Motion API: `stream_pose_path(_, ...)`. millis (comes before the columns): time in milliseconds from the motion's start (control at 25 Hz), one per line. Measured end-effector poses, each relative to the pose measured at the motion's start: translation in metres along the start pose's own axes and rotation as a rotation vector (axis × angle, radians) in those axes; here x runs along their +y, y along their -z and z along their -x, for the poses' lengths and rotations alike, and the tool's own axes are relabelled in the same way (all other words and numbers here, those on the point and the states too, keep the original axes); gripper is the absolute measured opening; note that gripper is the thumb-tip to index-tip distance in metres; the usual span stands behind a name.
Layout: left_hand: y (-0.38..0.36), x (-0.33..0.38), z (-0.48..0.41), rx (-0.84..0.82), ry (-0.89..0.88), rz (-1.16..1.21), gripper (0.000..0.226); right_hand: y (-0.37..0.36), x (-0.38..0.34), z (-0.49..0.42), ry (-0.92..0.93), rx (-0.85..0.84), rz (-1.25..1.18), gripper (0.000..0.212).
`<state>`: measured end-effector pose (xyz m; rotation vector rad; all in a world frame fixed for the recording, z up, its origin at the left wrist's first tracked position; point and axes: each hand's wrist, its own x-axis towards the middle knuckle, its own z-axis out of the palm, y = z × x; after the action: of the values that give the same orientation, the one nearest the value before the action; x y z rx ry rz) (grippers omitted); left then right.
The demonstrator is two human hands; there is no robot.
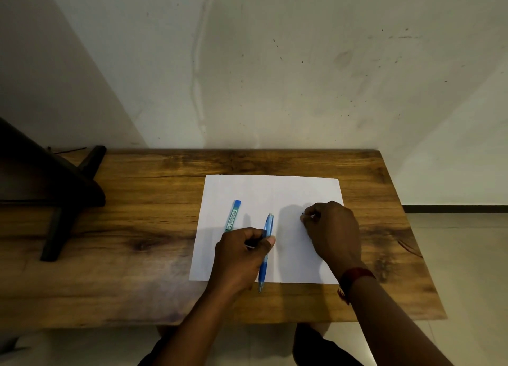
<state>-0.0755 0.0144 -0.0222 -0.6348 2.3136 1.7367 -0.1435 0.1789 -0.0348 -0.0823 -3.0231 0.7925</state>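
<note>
A white sheet of paper (288,192) lies on the wooden table (154,206). My left hand (239,258) grips a blue mechanical pencil (267,228) that lies lengthwise over the sheet, tip past the sheet's near edge. A slim green and blue lead case (232,216) lies on the sheet's left part, just beyond my left hand. My right hand (334,230) rests on the sheet's right part with fingers curled, pinching a small object that is too small to identify.
A dark stand with angled legs (63,200) occupies the table's left side. A wall rises right behind the table. The table's right edge drops to a tiled floor (467,255). A red band circles my right wrist (354,277).
</note>
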Motion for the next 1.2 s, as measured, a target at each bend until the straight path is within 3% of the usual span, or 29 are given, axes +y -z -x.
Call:
stream_pose_path(160,-0.002,-0.003,-0.001,-0.018,0.018,-0.006,0.020,0.002,-0.004,0.002,0.023,0.011,-0.096,0.012)
stream_pose_path(360,-0.013,0.006,-0.003,-0.086,0.166,0.234,0.006,0.022,-0.008,0.002,-0.463,-0.264,-0.896,0.011)
stream_pose_path(520,-0.016,0.010,-0.001,-0.037,0.147,0.315,0.009,0.024,-0.008,0.006,-0.610,-0.479,-1.143,0.006)
stream_pose_path(680,-0.013,0.017,-0.001,0.047,0.043,0.289,0.017,0.022,-0.014,0.012,-0.585,-0.694,-1.250,0.009)
stream_pose_path(760,-0.011,0.021,0.000,0.049,0.016,0.277,0.020,0.021,-0.017,0.014,-0.547,-0.752,-1.276,0.021)
stream_pose_path(920,-0.008,0.020,-0.001,0.054,0.008,0.229,0.017,0.020,-0.017,0.017,-0.523,-0.766,-1.258,0.025)
stream_pose_path(1200,-0.008,0.015,-0.003,0.098,0.064,0.274,0.012,0.018,-0.020,0.019,-0.510,-0.728,-1.187,0.012)
